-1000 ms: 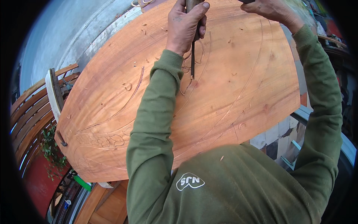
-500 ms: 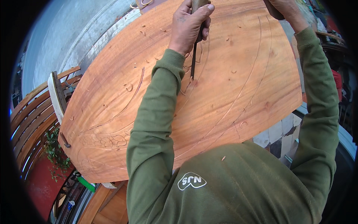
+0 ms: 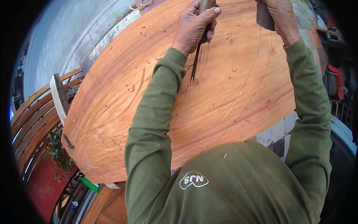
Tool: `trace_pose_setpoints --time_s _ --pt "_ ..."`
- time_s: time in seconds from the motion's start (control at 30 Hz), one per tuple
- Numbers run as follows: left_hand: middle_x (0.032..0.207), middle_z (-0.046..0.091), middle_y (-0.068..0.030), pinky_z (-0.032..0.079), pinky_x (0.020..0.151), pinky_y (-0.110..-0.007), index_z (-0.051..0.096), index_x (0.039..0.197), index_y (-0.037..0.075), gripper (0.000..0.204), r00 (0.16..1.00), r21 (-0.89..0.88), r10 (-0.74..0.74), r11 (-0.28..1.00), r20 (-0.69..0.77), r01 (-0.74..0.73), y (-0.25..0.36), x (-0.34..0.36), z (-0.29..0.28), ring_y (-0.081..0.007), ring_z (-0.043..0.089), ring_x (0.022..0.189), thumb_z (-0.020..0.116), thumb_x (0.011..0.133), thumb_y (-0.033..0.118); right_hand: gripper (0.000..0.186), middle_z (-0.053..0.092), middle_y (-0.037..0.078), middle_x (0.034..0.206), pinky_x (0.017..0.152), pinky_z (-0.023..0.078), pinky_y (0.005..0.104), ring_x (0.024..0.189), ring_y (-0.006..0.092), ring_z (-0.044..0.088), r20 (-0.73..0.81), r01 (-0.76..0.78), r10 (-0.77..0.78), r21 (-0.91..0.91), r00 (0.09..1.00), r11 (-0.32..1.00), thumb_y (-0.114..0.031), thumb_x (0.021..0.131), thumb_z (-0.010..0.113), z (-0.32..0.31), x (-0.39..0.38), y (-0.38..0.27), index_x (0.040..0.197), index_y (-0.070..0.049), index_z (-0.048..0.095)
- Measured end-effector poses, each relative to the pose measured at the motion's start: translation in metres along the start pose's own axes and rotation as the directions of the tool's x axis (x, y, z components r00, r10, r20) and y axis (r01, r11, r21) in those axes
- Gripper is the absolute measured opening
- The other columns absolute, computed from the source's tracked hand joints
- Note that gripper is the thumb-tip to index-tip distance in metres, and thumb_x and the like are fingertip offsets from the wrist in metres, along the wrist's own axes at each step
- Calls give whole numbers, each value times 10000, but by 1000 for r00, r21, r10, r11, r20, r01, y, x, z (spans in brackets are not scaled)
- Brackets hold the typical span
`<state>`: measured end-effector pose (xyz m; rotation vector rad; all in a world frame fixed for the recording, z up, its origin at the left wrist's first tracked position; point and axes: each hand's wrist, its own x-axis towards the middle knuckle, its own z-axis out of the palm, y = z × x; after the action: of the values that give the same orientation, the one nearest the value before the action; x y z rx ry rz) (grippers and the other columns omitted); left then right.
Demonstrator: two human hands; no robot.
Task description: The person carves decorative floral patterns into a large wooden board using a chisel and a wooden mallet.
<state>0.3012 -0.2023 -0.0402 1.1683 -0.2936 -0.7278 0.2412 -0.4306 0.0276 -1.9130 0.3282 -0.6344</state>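
Observation:
My left hand (image 3: 192, 30) is wrapped round the wooden handle of a long, thin dark chisel (image 3: 195, 63); its tip rests in a carved groove, with a small curl of wood at it. My right hand (image 3: 281, 18), at the top edge, grips a dark wooden block-like mallet (image 3: 265, 19), held to the right of the chisel handle and apart from it. Under both is a large curved-edged wooden panel (image 3: 231, 89) with incised curving lines, a carved leafy pattern (image 3: 104, 141) at the lower left and scattered shavings.
At the left are a slatted wooden bench (image 3: 33, 112), a leafy plant (image 3: 59, 153) and a red surface (image 3: 41, 186). A dark metal piece (image 3: 68, 140) lies at the panel's left end. Grey concrete ground (image 3: 63, 33) shows beyond; a red item (image 3: 338, 82) sits at the far right.
My right hand and mallet have shifted down, and more of the mallet shows. My left hand and the chisel handle have moved slightly right, while the tip stays in the same groove.

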Motion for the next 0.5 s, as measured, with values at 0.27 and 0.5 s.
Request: trace_pose_setpoints --time_s 0.27,0.5 --pt "657 555 19 377 389 -224 600 1126 100 286 994 5 -62 998 91 62 -6 0 -1 -70 488 425 736 992 313 831 611 144 1349 1091 452 352 1262 225 568 224 155 -121 -141 967 978 -53 772 768 -35 1 5 1535 -21 440" --pt "649 588 -18 414 370 -235 569 1088 60 305 985 -18 -1 1000 172 5 -5 -7 -2 -91 542 421 764 969 262 827 558 169 1474 1136 412 371 1375 265 516 628 311 -31 -342 778 887 -52 755 736 -28 -42 -11 1533 -14 456"
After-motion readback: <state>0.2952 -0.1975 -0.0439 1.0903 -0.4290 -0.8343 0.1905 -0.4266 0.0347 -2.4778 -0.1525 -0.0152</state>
